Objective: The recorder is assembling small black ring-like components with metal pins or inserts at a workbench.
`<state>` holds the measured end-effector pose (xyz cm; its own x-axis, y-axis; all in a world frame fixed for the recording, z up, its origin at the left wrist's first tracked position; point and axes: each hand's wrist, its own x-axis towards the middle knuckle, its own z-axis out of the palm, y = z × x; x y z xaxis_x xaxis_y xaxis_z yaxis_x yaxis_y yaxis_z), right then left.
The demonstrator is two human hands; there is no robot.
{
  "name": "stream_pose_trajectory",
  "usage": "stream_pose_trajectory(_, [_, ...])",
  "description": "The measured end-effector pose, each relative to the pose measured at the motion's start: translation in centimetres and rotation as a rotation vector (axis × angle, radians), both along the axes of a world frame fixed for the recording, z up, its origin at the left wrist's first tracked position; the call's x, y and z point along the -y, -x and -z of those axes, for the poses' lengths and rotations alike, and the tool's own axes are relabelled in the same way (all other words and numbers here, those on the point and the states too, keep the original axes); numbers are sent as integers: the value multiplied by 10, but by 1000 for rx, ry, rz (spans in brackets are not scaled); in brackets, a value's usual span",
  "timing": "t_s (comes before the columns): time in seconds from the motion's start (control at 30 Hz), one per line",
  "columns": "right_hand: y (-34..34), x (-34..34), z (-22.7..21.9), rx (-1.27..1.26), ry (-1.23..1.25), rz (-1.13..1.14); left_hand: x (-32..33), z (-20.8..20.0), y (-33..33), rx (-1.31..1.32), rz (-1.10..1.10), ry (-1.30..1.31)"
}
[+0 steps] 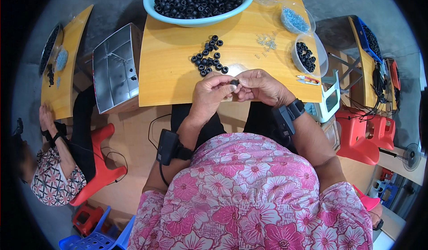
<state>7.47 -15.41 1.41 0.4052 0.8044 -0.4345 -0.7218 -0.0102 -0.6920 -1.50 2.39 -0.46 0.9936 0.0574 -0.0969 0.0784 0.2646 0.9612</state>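
Observation:
Both my hands meet over the near edge of the yellow table [169, 83]. Between the fingertips of my left hand [208, 94] and my right hand [263, 87] is a small black ring-shaped part [234, 83]; both hands are closed on it. Whatever else the right fingertips pinch is too small to make out. Just beyond my left hand lies a loose cluster of black ring-shaped parts [208, 62]. Farther off, small clear pieces [266, 42] are scattered on the tabletop.
At the far edge stands a light blue basin [196, 22] heaped with black parts. To the right are a tub of bluish pieces [295, 20], a tub of black parts [305, 57] and small snips [308, 79]. A metal-lined box [113, 71] adjoins the left edge. Another person [58, 174] sits left.

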Motion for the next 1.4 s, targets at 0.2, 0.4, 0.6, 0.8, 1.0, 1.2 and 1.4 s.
stream_pose_trajectory(0.2, [-2,2,-1,15,10,-71,-4,-1,-2,-10,46,-28])
stream_pose_trajectory(0.4, [-1,2,3,1,-20,-70,-4,-10,-3,16,62,-18])
stream_pose_trajectory(0.6, [3,-2,0,17,-75,-37,-6,-8,-3,-19,99,96])
stream_pose_trajectory(0.8, [3,-2,0,82,-38,-56,-7,-11,-3,-70,165,202])
stream_pose_trajectory(1.0, [10,-10,-8,72,-39,0,-8,-7,-5,-60,195,129])
stream_pose_trajectory(1.2, [17,-13,-6,568,138,32,-6,-4,-4,1,238,99])
stream_pose_trajectory(1.4, [23,-16,-1,967,188,58,-6,-2,-5,-18,252,42])
